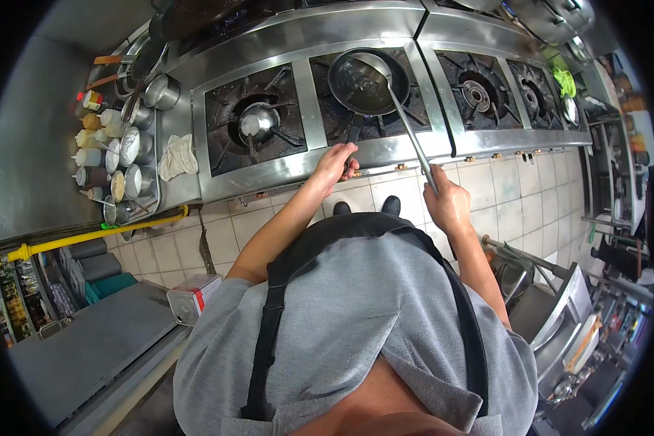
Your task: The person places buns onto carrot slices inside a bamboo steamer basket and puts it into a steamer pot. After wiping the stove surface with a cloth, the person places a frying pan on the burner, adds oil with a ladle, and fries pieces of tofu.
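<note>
A dark frying pan (pixel 377 109) sits over a burner in the middle of the stove, with some shiny liquid in its bottom. My left hand (pixel 333 169) is closed around the end of the pan's handle, at the stove's front edge. In my right hand (pixel 449 200) is the long metal handle of a ladle (pixel 408 125). The ladle's round head dips into the pan, resting toward its far side. A small metal pot (pixel 259 120) stands on the burner left of the pan.
Squeeze bottles (pixel 89 158) and metal containers (pixel 136 145) crowd the left counter, beside a folded cloth (pixel 176 158). Burners (pixel 477 96) lie to the right. A yellow pipe (pixel 87 237) runs low at left. A metal tin (pixel 194 299) stands behind my left arm.
</note>
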Demonstrator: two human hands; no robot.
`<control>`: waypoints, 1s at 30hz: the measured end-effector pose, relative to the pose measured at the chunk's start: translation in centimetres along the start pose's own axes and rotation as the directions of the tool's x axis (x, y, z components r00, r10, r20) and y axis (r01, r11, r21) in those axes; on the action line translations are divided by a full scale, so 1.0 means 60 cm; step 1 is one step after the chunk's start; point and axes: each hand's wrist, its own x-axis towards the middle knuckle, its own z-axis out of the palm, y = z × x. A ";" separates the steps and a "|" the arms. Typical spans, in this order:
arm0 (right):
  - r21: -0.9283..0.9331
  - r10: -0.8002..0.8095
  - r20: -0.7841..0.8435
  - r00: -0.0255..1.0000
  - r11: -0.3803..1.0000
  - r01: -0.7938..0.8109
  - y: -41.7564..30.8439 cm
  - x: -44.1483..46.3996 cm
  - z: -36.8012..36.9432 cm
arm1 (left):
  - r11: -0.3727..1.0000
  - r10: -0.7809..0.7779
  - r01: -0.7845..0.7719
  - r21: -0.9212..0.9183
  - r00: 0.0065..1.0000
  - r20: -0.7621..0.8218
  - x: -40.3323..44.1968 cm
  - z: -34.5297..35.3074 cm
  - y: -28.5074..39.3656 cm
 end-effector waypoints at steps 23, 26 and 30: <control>-0.017 0.020 0.019 1.000 1.000 -0.020 0.004 -0.001 -0.002 | 0.995 0.057 -0.053 -0.089 0.997 0.053 0.015 -0.002 -0.002; -0.020 0.016 0.009 1.000 1.000 -0.016 0.008 -0.002 0.005 | 0.993 0.073 -0.068 -0.092 0.996 0.049 0.019 -0.005 -0.007; -0.012 0.012 0.003 1.000 1.000 -0.011 0.007 -0.003 0.004 | 0.997 0.072 -0.071 -0.035 0.997 0.034 0.015 0.000 -0.002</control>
